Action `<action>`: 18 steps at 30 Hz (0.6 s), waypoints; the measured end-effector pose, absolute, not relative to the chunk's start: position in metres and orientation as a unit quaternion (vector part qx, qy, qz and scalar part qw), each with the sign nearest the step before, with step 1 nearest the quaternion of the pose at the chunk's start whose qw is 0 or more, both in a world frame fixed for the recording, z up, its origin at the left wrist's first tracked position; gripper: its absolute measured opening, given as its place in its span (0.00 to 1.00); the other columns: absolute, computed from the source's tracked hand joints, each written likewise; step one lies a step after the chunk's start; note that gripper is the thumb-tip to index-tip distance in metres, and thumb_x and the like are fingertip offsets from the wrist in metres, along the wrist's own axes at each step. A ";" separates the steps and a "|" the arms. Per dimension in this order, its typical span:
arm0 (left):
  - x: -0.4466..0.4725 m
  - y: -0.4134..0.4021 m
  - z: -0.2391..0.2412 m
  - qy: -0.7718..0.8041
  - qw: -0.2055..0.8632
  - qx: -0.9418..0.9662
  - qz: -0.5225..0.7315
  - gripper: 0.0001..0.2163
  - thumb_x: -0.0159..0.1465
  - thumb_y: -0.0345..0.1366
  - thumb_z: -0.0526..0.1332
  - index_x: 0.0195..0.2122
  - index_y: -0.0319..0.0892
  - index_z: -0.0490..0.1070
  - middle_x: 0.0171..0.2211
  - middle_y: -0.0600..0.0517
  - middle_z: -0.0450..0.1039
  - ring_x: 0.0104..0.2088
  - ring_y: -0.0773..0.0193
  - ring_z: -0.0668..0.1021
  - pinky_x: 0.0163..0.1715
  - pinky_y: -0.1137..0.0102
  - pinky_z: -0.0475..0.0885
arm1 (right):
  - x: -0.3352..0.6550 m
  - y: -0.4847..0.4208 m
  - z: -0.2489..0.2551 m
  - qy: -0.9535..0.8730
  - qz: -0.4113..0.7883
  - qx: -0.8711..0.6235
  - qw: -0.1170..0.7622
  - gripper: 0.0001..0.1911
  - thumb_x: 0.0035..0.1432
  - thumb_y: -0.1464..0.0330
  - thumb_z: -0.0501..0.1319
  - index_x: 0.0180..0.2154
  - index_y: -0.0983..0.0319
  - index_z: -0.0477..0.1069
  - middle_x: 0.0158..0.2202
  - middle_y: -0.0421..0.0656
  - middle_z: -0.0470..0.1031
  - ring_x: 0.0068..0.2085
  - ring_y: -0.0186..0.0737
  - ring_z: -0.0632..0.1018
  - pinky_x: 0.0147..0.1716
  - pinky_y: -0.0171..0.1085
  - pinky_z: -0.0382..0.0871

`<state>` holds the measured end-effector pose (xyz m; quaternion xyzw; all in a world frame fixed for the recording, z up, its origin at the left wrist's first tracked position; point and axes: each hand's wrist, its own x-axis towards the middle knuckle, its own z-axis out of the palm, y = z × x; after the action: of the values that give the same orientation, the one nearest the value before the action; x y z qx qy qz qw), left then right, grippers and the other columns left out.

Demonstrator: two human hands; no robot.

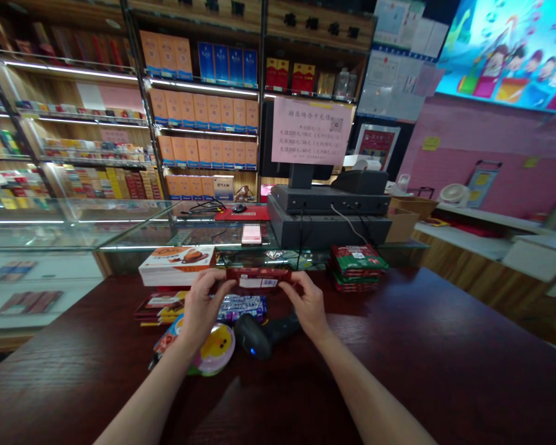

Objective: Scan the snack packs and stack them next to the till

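Both of my hands hold a long flat red packet (258, 277) with a white barcode label, level above the dark wooden counter (421, 352). My left hand (204, 306) pinches its left end and my right hand (308, 303) grips its right end. A black handheld barcode scanner (259, 337) lies on the counter just below the packet, between my wrists. Under my left hand sit a round colourful pack with a yellow duck (215, 352) and a purple-blue wrapped bar (243, 304).
A white and orange box (176, 264) and flat snack packs (155, 307) lie left of the packet. A stack of red-green packets (356, 266) sits at the right. Behind stand a black till (327, 213) with a pink sign (311, 131), a glass display case (74, 225) and stocked shelves (204, 111).
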<state>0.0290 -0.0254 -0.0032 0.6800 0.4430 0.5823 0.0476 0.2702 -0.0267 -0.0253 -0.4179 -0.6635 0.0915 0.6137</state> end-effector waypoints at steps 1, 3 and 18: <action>0.030 -0.026 -0.003 0.453 0.058 0.675 0.579 0.09 0.63 0.45 0.63 0.35 0.45 0.74 0.36 0.52 0.76 0.37 0.62 0.78 0.38 0.69 0.73 | 0.269 -0.026 -0.025 -0.650 0.104 -0.422 0.623 0.08 0.62 0.62 0.64 0.36 0.59 0.71 0.31 0.38 0.73 0.31 0.36 0.74 0.34 0.34 0.69; 0.033 -0.026 -0.001 0.467 0.083 0.666 0.576 0.10 0.62 0.45 0.63 0.38 0.44 0.74 0.36 0.53 0.76 0.36 0.63 0.78 0.38 0.69 0.73 | 0.266 -0.025 -0.023 -0.622 0.131 -0.425 0.645 0.11 0.60 0.62 0.65 0.41 0.59 0.70 0.31 0.38 0.75 0.32 0.36 0.77 0.35 0.35 0.71; 0.033 -0.025 -0.001 0.441 0.073 0.702 0.555 0.13 0.66 0.43 0.60 0.49 0.48 0.77 0.38 0.51 0.77 0.42 0.60 0.76 0.45 0.65 0.72 | 0.264 -0.028 -0.021 -0.645 0.141 -0.426 0.619 0.08 0.62 0.63 0.63 0.38 0.58 0.79 0.37 0.42 0.81 0.40 0.41 0.80 0.42 0.38 0.73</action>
<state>0.0335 -0.0253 -0.0008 0.7017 0.4410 0.5548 0.0729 0.2635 -0.0280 -0.0208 -0.4256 -0.6452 0.1414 0.6185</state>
